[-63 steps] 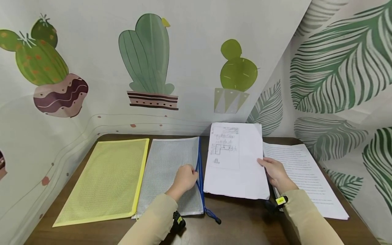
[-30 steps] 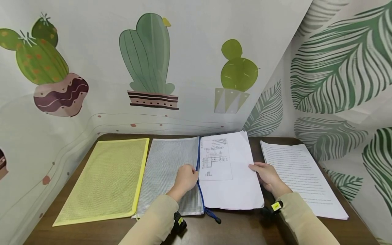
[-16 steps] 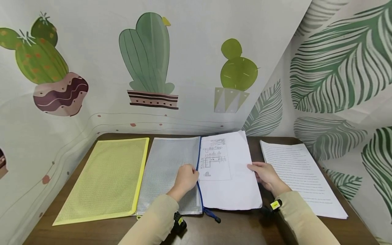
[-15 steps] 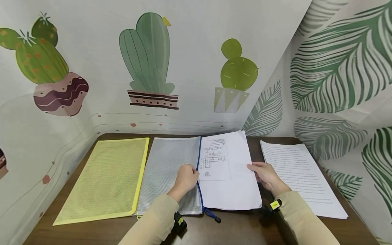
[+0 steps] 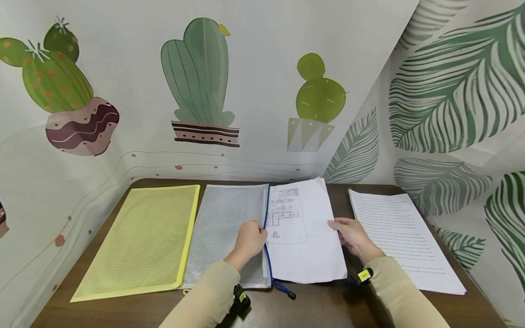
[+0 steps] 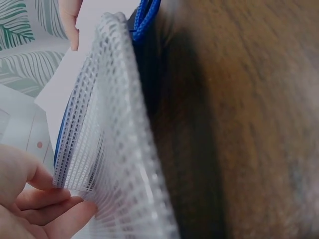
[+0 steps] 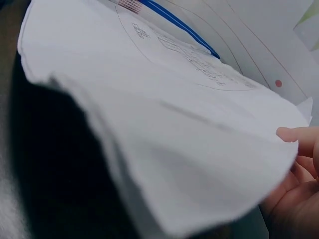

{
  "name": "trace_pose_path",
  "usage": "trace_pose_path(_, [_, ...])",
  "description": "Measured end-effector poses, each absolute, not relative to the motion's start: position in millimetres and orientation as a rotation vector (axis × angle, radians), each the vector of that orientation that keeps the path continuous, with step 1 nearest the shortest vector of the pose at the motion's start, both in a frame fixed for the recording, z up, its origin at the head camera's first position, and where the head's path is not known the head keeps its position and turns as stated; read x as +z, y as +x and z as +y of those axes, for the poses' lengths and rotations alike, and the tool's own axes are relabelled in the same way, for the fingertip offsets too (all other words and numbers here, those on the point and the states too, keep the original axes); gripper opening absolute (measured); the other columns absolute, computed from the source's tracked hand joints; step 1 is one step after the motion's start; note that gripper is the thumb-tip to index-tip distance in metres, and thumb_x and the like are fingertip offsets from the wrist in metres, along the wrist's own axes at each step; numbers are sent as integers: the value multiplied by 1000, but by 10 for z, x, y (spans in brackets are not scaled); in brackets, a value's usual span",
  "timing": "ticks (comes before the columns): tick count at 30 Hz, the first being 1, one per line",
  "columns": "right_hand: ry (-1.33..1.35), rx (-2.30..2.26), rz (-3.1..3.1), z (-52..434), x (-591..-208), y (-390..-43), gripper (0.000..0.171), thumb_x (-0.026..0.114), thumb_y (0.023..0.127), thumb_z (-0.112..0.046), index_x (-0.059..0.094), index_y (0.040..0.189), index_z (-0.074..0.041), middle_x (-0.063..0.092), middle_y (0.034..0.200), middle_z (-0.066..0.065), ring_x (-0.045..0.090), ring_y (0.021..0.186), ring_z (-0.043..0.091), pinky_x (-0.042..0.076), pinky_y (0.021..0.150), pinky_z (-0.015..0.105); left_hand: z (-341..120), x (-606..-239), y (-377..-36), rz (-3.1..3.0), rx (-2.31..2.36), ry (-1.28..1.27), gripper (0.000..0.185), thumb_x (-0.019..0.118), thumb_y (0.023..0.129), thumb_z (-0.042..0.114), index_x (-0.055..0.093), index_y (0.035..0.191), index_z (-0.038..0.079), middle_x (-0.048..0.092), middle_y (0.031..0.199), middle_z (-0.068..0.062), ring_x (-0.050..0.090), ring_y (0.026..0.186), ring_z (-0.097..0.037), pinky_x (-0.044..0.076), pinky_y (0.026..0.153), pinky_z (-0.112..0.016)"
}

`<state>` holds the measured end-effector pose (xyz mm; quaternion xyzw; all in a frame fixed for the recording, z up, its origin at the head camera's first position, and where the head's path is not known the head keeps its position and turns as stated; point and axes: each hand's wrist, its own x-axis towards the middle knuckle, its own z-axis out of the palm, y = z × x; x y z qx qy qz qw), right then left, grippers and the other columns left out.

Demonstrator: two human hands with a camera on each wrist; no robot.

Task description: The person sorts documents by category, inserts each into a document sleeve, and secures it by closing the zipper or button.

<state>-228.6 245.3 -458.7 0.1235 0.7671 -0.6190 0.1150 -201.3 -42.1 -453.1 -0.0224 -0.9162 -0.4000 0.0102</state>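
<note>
A white mesh zip pouch (image 5: 225,232) with a blue zipper edge (image 5: 266,237) lies on the brown table (image 5: 320,305). My left hand (image 5: 248,241) pinches and lifts the pouch's upper mesh layer (image 6: 104,149) at its open right edge. My right hand (image 5: 350,234) grips the right edge of a stack of white papers (image 5: 305,234) bearing a printed diagram (image 5: 283,214). The stack's left edge sits at the pouch's opening. In the right wrist view the paper stack (image 7: 164,124) sags from my fingers (image 7: 294,139).
A yellow mesh pouch (image 5: 143,241) lies flat at the left. A second stack of printed text pages (image 5: 404,237) lies at the right. Cactus and leaf backdrops close in the back and right. A blue zipper pull cord (image 5: 285,289) trails toward the front edge.
My right hand has carried the paper stack leftward and lowered it, bringing its left edge to the pouch's open side. My left hand has stayed holding the pouch edge.
</note>
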Motion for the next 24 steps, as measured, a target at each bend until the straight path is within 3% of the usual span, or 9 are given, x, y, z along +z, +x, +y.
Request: trace_pose_path(24, [389, -1843, 2248, 2360, -4604, -2323, 54, 58, 91, -19, 42, 133, 11, 64, 70, -8, 61, 61, 5, 52, 57, 25, -426, -4487, -1986, -2813, -1322, -36, 38, 51, 85, 3, 36, 52, 15, 33, 47, 5, 32, 41, -8, 25, 37, -19])
